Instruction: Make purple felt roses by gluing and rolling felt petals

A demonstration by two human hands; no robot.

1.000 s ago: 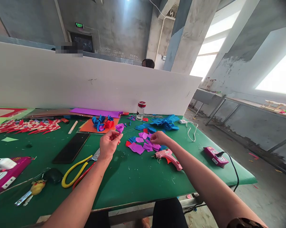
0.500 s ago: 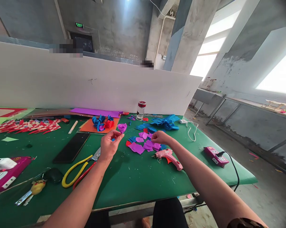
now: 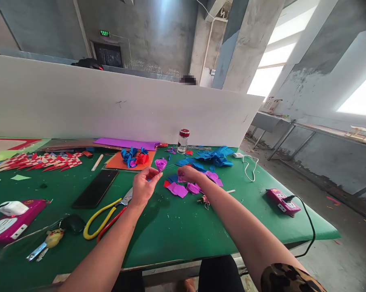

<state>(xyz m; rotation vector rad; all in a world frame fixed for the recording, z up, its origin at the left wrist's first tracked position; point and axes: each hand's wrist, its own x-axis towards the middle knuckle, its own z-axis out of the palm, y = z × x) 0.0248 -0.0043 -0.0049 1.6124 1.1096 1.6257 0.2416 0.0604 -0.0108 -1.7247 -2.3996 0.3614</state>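
Note:
My left hand (image 3: 143, 184) pinches a small purple paper rose (image 3: 160, 164), held upright above the green table. My right hand (image 3: 187, 174) is closed over the scattered purple paper petals (image 3: 178, 190); its fingertips are turned away and what they hold, if anything, is hidden. More petals and a few red and blue paper pieces lie around it. A pink hot glue gun (image 3: 204, 199) lies mostly hidden beneath my right forearm. Left of my left hand rest scissors (image 3: 103, 219) with yellow and red handles.
Blue and red paper flowers (image 3: 135, 157) sit on an orange sheet. Behind are a red-capped glass jar (image 3: 183, 142), blue crepe paper (image 3: 216, 156) and a white partition (image 3: 140, 105). A phone (image 3: 96, 188) and power strips (image 3: 282, 201) flank the work area.
My right hand has moved left, closer to the rose, over the petals. Its forearm now covers most of the glue gun. My left hand still holds the rose; the view has shifted slightly.

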